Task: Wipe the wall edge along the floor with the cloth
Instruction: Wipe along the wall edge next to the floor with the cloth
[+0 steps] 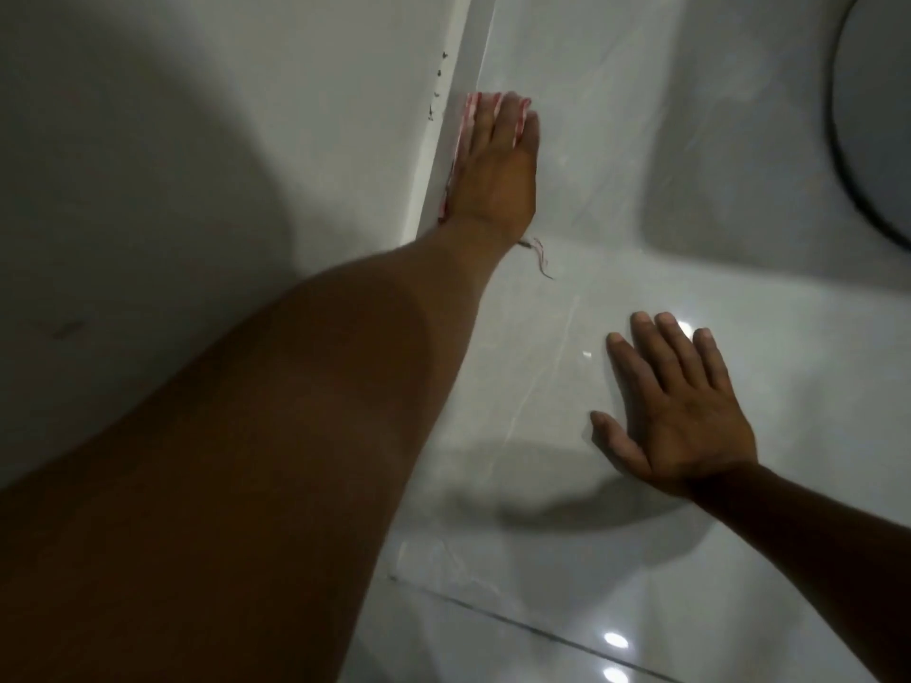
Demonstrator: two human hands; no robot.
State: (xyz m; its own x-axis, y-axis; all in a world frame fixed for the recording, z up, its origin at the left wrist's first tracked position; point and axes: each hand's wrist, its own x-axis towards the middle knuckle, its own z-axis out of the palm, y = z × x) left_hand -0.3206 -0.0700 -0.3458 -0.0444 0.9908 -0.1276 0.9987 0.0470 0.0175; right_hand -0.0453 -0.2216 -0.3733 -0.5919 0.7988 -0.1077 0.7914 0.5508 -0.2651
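Note:
A white skirting strip (443, 130) runs along the foot of the grey wall (197, 140), from the top centre down to my forearm. My left hand (498, 170) lies flat against it, pressing a red-and-white cloth (472, 107) onto the strip. Most of the cloth is hidden under the hand; its top edge shows past the fingertips and a frayed end (540, 256) trails by the wrist. My right hand (675, 411) rests flat on the glossy tiled floor (616, 189), fingers spread, holding nothing.
Small dark chips (436, 98) mark the wall just left of the strip, above the cloth. A round dark-rimmed object (838, 155) sits at the top right on the floor. A dark grout line (517, 623) crosses the tiles near the bottom.

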